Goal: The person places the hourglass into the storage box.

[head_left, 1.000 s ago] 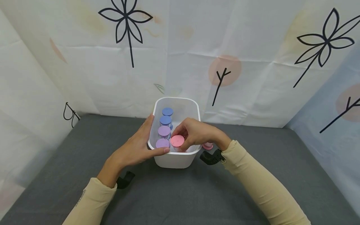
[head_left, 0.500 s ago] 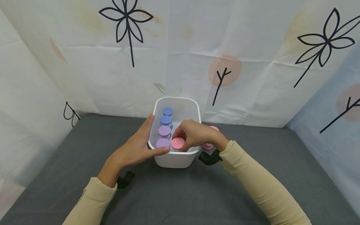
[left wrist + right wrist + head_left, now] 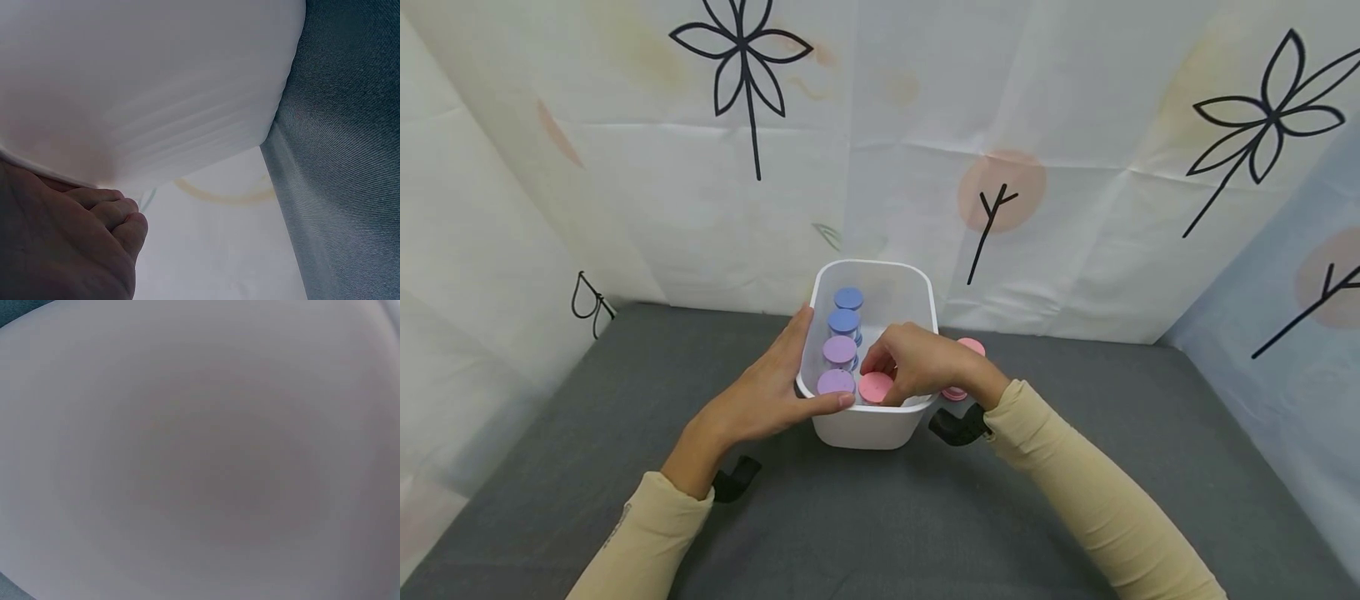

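In the head view a white plastic bin (image 3: 865, 429) stands on the dark grey table. My left hand (image 3: 760, 385) rests on its near left corner, fingers stretched along the left rim and thumb along the front rim. The left wrist view has that hand (image 3: 75, 244) beside the bin's wall (image 3: 187, 94). My right hand (image 3: 925, 358) reaches over the right rim and pinches a small pink-lidded jar (image 3: 876, 387) low inside the bin. Left of it stand two purple-lidded jars (image 3: 838, 350), with blue-lidded jars (image 3: 844, 321) farther back. Bin wall (image 3: 219, 456) fills the right wrist view.
Just right of the bin, more pink-lidded jars (image 3: 972, 344) stand on the grey table (image 3: 1060, 400), partly hidden by my right wrist. A white patterned cloth (image 3: 895, 192) hangs behind the table and at both sides.
My right hand has lowered the pink-lidded jar deeper into the bin's near end. A pink lid behind my right wrist has come into view. The left hand stays in place.
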`<state>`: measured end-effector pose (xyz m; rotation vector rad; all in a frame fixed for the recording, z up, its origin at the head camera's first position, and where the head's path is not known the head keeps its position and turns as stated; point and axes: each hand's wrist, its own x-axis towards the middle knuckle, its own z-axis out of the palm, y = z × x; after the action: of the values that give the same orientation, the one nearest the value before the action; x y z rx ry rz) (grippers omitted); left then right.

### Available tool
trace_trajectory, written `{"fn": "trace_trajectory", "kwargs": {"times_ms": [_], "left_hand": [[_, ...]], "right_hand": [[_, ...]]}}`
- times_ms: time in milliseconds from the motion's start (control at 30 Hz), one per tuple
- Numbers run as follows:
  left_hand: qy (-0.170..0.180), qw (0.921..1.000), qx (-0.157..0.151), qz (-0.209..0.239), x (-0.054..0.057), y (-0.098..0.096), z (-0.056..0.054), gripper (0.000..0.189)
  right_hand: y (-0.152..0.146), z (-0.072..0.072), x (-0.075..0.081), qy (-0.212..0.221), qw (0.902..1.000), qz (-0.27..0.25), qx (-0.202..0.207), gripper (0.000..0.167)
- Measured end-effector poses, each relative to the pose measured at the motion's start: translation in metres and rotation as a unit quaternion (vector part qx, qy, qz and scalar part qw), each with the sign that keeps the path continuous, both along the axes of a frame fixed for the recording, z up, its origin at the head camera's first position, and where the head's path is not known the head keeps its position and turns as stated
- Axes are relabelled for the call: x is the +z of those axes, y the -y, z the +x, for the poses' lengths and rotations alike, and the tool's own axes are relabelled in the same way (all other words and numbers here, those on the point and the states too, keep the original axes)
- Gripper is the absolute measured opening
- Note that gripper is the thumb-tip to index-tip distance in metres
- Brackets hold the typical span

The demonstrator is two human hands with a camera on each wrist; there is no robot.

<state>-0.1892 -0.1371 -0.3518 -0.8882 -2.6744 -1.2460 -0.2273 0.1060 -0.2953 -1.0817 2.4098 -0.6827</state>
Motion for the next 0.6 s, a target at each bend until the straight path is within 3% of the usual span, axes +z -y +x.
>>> {"fn": "trace_trajectory", "kwargs": {"times_ms": [333, 600], "left_hand": [[-0.002, 1.0, -0.002, 0.007, -0.001, 0.0, 0.0, 0.12], [0.004, 0.9999, -0.005, 0.012, -0.001, 0.0, -0.002, 0.119]], "right_hand": [[-0.008, 0.006, -0.001, 0.026, 0.9965, -0.075, -0.024, 0.042], [-0.018, 0.013, -0.003, 0.056, 0.9791, -0.18, -0.075, 0.053]]}}
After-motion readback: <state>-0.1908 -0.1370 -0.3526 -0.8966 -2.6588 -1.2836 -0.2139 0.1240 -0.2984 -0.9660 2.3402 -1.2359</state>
